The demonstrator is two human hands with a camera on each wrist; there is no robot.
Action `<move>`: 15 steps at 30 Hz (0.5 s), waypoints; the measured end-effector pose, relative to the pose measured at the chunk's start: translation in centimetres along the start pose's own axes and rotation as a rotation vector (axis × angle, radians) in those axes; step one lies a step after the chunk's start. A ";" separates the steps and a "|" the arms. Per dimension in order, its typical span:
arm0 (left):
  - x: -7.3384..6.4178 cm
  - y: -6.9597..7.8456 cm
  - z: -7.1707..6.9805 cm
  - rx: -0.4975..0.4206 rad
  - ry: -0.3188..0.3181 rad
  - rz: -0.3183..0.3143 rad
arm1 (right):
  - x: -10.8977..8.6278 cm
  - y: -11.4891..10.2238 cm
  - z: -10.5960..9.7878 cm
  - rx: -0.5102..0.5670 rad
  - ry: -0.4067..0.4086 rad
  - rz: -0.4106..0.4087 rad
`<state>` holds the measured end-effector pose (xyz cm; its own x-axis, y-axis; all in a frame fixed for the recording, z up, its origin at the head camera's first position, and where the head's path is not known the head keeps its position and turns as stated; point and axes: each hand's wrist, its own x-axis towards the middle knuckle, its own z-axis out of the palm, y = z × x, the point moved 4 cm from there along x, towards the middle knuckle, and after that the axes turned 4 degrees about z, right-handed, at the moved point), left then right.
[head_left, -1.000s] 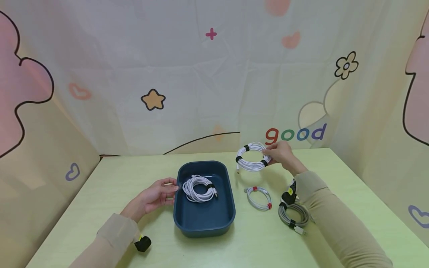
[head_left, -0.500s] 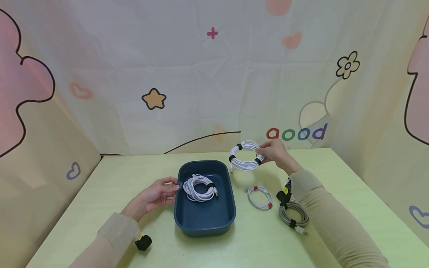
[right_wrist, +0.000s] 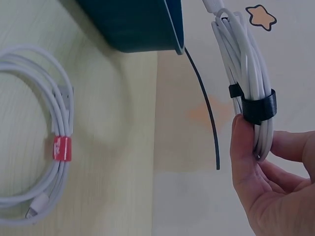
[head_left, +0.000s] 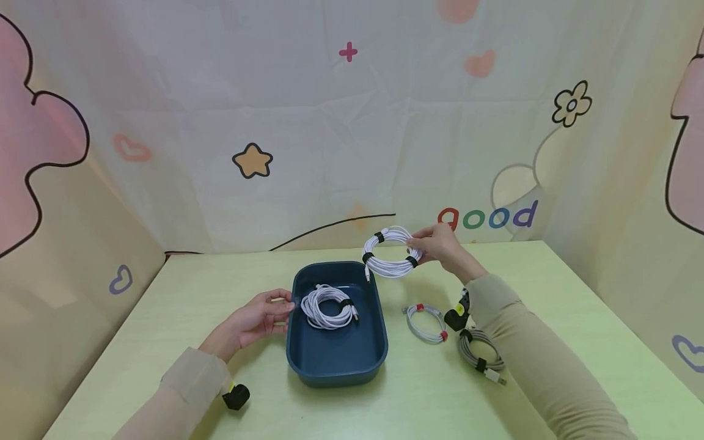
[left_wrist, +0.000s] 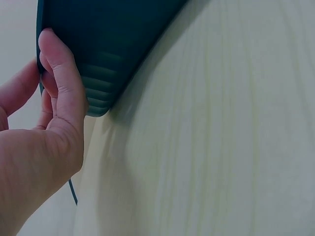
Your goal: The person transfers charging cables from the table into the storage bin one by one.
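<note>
My right hand (head_left: 439, 245) pinches a coiled white cable (head_left: 392, 269) with black ties, held up over the dark blue bin's (head_left: 337, 380) back right corner. Thumb and fingers grip the coil's right side, as the right wrist view shows of the cable (right_wrist: 251, 73). My left hand (head_left: 261, 321) holds the left rim of the bin, its thumb and fingers on either side of the edge in the left wrist view, where the bin's outer wall (left_wrist: 118, 44) shows. Inside the bin lies another coiled white cable (head_left: 316, 315) with one black tie.
Right of the bin lies a thin white cable (head_left: 420, 335) with red ties. Beyond it, partly behind the right sleeve, is a grey cable (head_left: 467, 354) with black ties. A patterned cloth (head_left: 308, 122) hangs behind the table (head_left: 220, 275).
My right hand has carried the coiled white cable leftward, from beyond the bin's right side to above its back right corner. My left hand has stayed at the rim.
</note>
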<state>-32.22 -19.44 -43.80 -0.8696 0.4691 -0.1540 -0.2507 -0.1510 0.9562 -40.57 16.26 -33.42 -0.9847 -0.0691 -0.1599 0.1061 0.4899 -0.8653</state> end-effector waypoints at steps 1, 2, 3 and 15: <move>0.0 0.0 0.0 0.000 0.000 0.001 | 0.0 -0.1 0.1 0.003 -0.004 -0.001; 0.0 0.1 0.0 0.000 -0.002 0.003 | 0.0 -0.3 0.2 0.007 -0.009 -0.002; 0.0 0.1 0.0 -0.001 -0.005 0.004 | -0.1 -0.4 0.4 0.013 -0.013 -0.003; -0.1 0.2 0.0 -0.005 -0.009 0.002 | -0.8 -1.4 1.8 0.068 -0.074 -0.025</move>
<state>-32.13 -19.49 -43.62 -0.8663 0.4767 -0.1494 -0.2509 -0.1567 0.9552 -39.72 14.06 -32.90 -0.9744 -0.1460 -0.1708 0.0935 0.4276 -0.8991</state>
